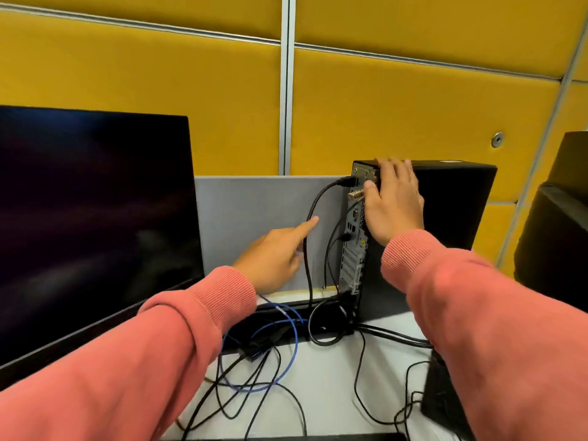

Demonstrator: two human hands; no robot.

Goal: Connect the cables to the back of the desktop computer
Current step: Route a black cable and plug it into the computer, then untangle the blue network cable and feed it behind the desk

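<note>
Upright on a white desk (321, 370), a slim black desktop computer (445, 224) is seen with its metal back panel (352, 237) turned toward the left. The right hand (393, 202) is laid flat over the tower's top rear corner, fingers straight and close together, thumb resting beside a brass-coloured connector (355, 195); the tower seems to be steadied this way so it is not pushed back when plugs are pressed in. The left hand (273, 253) is held beside a black cable (308, 237) already plugged in near the top of the panel, index finger stretched out against it, the other fingers loosely curled, nothing gripped.

A blue cable (288, 361) and several black leads lie tangled and unplugged on the desk below. Working room is narrow: a grey divider (254, 211) stands just behind the panel, and a dark monitor (92, 224) closes off the left side.
</note>
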